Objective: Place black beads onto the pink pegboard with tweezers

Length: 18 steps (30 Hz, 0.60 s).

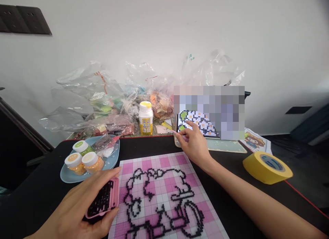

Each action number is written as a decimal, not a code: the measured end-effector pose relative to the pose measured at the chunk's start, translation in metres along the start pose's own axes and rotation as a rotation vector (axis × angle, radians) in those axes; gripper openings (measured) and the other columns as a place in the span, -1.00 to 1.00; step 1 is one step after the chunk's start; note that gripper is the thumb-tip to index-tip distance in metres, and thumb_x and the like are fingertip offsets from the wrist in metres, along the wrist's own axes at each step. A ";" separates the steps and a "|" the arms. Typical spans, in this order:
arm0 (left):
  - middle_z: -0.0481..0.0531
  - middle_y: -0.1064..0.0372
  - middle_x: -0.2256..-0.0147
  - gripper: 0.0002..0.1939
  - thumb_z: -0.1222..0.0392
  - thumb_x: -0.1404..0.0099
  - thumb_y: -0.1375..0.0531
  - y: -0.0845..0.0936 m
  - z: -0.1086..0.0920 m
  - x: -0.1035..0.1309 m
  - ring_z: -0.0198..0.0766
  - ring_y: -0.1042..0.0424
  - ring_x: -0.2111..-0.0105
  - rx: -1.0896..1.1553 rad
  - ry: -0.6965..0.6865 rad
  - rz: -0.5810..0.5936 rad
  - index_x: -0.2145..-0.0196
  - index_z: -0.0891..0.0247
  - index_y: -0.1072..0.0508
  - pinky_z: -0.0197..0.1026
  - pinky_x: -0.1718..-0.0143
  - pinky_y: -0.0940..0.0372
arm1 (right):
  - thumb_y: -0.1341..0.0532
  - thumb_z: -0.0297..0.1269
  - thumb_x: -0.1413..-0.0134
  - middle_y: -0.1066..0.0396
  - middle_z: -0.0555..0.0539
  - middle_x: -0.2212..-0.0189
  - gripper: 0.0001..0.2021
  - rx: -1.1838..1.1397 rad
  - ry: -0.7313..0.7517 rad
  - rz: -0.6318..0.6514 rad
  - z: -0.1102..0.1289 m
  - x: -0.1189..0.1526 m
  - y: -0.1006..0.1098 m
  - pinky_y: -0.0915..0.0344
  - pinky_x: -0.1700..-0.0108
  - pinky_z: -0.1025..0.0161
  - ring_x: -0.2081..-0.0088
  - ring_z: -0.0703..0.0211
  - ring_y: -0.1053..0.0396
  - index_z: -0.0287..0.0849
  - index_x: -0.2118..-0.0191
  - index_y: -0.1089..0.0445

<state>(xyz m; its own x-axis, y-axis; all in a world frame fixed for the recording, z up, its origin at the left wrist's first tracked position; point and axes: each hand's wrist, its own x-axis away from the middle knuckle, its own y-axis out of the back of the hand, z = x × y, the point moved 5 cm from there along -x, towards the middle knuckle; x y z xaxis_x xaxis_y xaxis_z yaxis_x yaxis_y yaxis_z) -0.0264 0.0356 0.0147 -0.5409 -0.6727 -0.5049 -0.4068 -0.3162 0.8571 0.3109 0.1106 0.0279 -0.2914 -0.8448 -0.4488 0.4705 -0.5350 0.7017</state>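
My left hand is wrapped round a small pink tray of black beads, at the left edge of a pink and white checked pegboard. Black beads form outlines on the board. Beyond the board, my right hand holds a thin light-purple tool between thumb and fingers. Its index finger reaches to the patterned picture on a propped-up screen; whether it touches cannot be made out. Part of the screen area is pixelated.
A blue plate at left bears lidded bead jars and a bag. Behind stand a white and yellow bottle and plastic bags. Yellow tape and a cartoon cutout lie at right.
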 end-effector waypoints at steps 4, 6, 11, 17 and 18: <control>0.16 -0.44 -0.12 -0.37 0.03 -0.42 -0.15 0.002 -0.004 -0.007 0.01 -0.51 -0.08 -0.070 -0.186 0.059 -0.37 0.11 -0.09 -0.05 -0.12 -0.42 | -0.24 -0.13 -0.20 -0.22 -0.32 -0.26 -0.76 -0.023 0.020 -0.015 -0.001 0.001 0.000 -0.43 0.17 -0.01 0.35 0.07 -0.50 -0.16 0.40 -0.47; 0.16 -0.40 -0.14 -0.40 0.09 -0.43 -0.15 0.006 -0.004 -0.010 -0.02 -0.47 -0.12 -0.066 -0.189 0.078 -0.35 0.13 -0.11 -0.10 -0.12 -0.41 | -0.22 -0.08 -0.20 -0.24 -0.30 -0.25 -0.72 -0.025 0.038 -0.029 -0.002 0.001 0.001 -0.43 0.19 -0.01 0.37 0.09 -0.49 -0.15 0.42 -0.46; 0.11 -0.38 -0.06 -0.57 0.23 -0.44 -0.10 0.013 -0.013 -0.021 -0.16 -0.51 -0.02 0.041 -0.201 0.129 -0.23 0.11 -0.24 -0.23 0.00 -0.43 | -0.19 0.00 -0.18 -0.26 -0.31 -0.21 -0.67 -0.007 0.061 -0.047 -0.004 0.001 0.000 -0.42 0.21 -0.02 0.34 0.02 -0.49 -0.14 0.43 -0.45; 0.09 -0.39 0.01 -0.66 0.31 -0.41 -0.08 0.017 -0.017 -0.026 -0.20 -0.56 0.15 0.086 -0.221 0.172 -0.10 0.11 -0.38 -0.28 0.21 -0.46 | -0.18 0.03 -0.17 -0.26 -0.30 -0.22 -0.65 0.010 0.080 -0.043 -0.007 -0.001 0.000 -0.41 0.20 -0.04 0.36 0.05 -0.47 -0.14 0.42 -0.46; 0.10 -0.39 0.01 -0.67 0.30 -0.40 -0.09 0.018 -0.018 -0.026 -0.19 -0.57 0.17 0.086 -0.222 0.177 -0.08 0.11 -0.41 -0.28 0.24 -0.46 | -0.18 0.04 -0.17 -0.26 -0.29 -0.21 -0.64 0.013 0.085 -0.045 -0.007 -0.001 0.000 -0.41 0.21 -0.04 0.36 0.05 -0.47 -0.14 0.42 -0.46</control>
<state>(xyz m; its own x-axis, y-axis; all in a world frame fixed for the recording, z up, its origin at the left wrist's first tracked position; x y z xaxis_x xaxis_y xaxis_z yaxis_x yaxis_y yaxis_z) -0.0062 0.0355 0.0447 -0.7530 -0.5466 -0.3663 -0.3474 -0.1426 0.9268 0.3170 0.1118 0.0243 -0.2402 -0.8167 -0.5247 0.4478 -0.5728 0.6866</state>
